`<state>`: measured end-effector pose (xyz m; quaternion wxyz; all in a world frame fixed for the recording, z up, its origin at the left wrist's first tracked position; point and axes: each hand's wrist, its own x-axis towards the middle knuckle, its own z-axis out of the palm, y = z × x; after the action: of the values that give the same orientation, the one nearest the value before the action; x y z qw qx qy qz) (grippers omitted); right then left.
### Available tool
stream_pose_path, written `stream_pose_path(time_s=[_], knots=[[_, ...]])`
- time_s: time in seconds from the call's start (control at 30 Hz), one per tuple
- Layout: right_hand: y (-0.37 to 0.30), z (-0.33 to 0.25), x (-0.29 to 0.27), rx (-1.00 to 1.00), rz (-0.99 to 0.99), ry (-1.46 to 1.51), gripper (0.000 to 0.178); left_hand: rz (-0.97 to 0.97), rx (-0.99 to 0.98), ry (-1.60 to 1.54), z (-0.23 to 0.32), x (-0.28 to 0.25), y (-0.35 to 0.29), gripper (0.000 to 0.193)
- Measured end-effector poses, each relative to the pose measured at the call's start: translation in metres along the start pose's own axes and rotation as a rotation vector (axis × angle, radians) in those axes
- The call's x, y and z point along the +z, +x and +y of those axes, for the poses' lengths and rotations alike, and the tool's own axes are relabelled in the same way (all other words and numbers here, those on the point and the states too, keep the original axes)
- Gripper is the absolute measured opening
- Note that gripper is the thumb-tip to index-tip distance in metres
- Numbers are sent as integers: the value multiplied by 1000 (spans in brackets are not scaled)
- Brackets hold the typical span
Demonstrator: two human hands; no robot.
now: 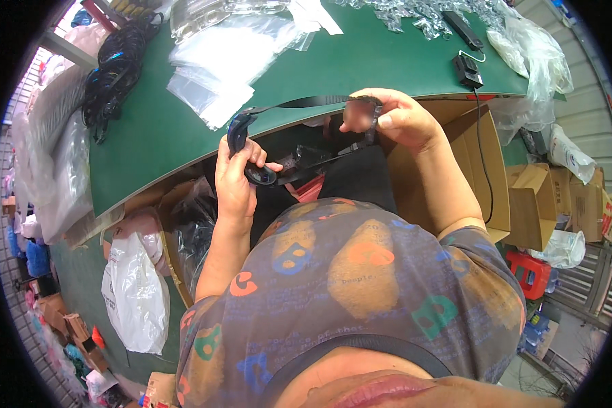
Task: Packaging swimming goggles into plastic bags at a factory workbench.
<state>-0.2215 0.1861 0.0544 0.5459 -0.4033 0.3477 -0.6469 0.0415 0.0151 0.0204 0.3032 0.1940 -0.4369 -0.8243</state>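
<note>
Between my two hands, over my lap at the table's near edge, a pair of black swimming goggles hangs in the air. My left hand is closed around the goggles' middle, one dark lens above the fingers and the other below. From them a black strap runs in a loop to the right, one band above the other. My right hand pinches the far end of that loop, where the strap folds back near the thumb. The fingertips there are partly blurred.
On the green table lie clear plastic bags, several clear pieces and a black adapter with a cable. Black straps are heaped at the left edge. An open cardboard box stands by my right arm, a white bag at my left.
</note>
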Motion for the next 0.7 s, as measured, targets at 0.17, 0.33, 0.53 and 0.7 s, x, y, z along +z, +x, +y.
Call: stream_pose_path(time_s=[0.17,0.33,0.53,0.7], knots=[[-11,-20,-1,104,-93,-196,47,47,-2,11,5,-2,-1,17],[-8,-13,27,42,91,-238,10,8,55,64,4,6,-9,20],[1,23,4,-345,803,-1149,25,-12,186,121,-2,24,-17,19],[0,13,0,-2,441,-189,18,11,66,68,-3,21,-10,18]])
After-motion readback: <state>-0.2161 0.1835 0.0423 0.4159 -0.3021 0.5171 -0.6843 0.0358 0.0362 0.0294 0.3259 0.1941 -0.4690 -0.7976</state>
